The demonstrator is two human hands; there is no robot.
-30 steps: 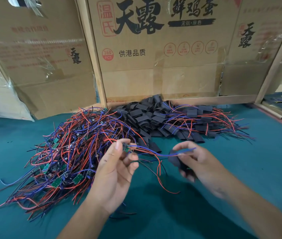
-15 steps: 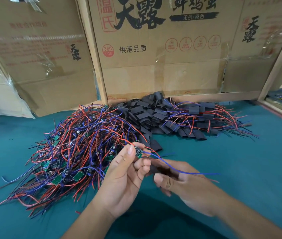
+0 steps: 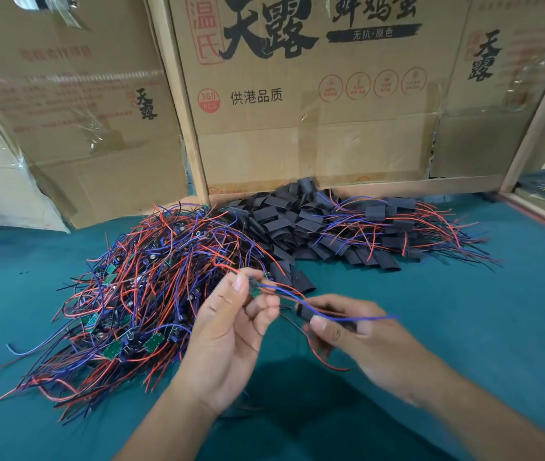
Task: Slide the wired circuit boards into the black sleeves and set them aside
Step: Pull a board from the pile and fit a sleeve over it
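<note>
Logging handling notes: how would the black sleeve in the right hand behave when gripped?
The sleeve probably flattens easily: the loose ones lie flat or half-collapsed. It likely weighs little; the right hand holds it in its fingertips.

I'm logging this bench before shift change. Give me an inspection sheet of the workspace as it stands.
Surface: teal mat, bare at right.
Job's things: pile of wired boards at left; loose black sleeves at centre back; sleeved boards at right.
Clutter: nothing seen.
Grips: left hand pinches a circuit board; right hand holds a black sleeve.
Cables: the board's blue and red wires run across the right hand.
Surroundings: printed cardboard boxes behind.
</note>
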